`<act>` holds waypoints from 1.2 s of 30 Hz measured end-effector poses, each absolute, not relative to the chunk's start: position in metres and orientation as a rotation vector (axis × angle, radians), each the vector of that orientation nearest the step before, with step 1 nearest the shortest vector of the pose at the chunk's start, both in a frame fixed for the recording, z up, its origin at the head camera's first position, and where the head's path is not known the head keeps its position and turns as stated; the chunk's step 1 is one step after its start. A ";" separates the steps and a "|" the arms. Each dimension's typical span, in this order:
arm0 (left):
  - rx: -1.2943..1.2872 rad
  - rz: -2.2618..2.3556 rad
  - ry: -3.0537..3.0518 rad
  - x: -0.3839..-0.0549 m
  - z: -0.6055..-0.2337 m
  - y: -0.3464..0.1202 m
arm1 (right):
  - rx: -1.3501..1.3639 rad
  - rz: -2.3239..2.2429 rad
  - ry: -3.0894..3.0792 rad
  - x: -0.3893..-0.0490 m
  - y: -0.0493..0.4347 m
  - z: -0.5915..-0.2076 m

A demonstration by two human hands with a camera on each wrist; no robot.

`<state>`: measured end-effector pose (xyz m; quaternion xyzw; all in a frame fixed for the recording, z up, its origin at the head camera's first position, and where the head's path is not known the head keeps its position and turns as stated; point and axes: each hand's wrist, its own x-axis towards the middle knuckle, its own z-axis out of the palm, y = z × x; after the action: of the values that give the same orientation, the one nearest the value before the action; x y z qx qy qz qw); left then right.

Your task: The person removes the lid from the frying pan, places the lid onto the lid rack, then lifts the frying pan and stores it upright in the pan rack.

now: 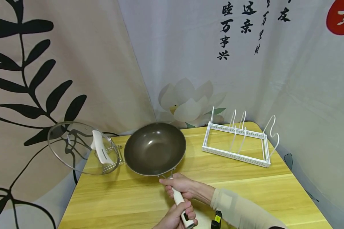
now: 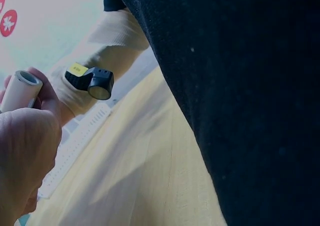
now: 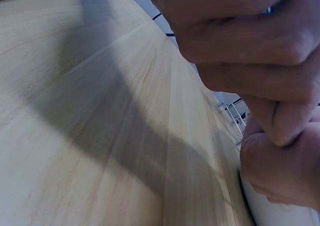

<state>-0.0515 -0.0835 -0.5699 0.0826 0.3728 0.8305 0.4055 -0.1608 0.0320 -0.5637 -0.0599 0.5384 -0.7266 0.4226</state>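
Observation:
A dark brown wok (image 1: 154, 149) with a white handle (image 1: 178, 197) is tilted so that its inside faces the head camera. My right hand (image 1: 181, 186) grips the handle close to the pan, its thumb lying toward the bracket. Lower down, my left hand (image 1: 177, 216) wraps around the handle's end. The hollow tip of the handle (image 2: 22, 90) pokes out of the left hand in the left wrist view. Curled fingers (image 3: 250, 50) fill the upper right of the right wrist view, where they hide the handle.
Left of the wok, a round glass lid (image 1: 53, 149) with a white grip leans upright in a wire stand (image 1: 118, 157) at the table's left edge. A white metal rack (image 1: 235, 156) with upright wire dividers stands at the back right of the wooden table (image 1: 117, 200). Printed curtains hang behind.

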 end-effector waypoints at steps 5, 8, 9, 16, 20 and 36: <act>0.228 2.094 0.945 -0.050 -0.573 -0.084 | -0.158 -1.815 1.359 -0.158 0.032 -0.564; 0.248 2.094 0.954 -0.050 -0.574 -0.084 | -0.168 -1.815 1.366 -0.156 0.033 -0.564; 0.253 2.091 0.959 -0.049 -0.574 -0.084 | -0.171 -1.815 1.364 -0.155 0.033 -0.563; 0.251 2.094 0.960 -0.047 -0.571 -0.082 | -0.209 -1.817 1.370 -0.155 0.033 -0.559; 0.252 2.096 0.958 -0.046 -0.568 -0.082 | -0.220 -1.820 1.383 -0.154 0.034 -0.554; 0.300 2.112 0.890 -0.049 -0.567 -0.080 | -0.310 -1.849 1.471 -0.155 0.036 -0.543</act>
<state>-0.0490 -0.0798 -0.5674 0.1186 0.3522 0.8361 0.4035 -0.1553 0.0357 -0.5427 -0.1209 0.5734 -0.7207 0.3704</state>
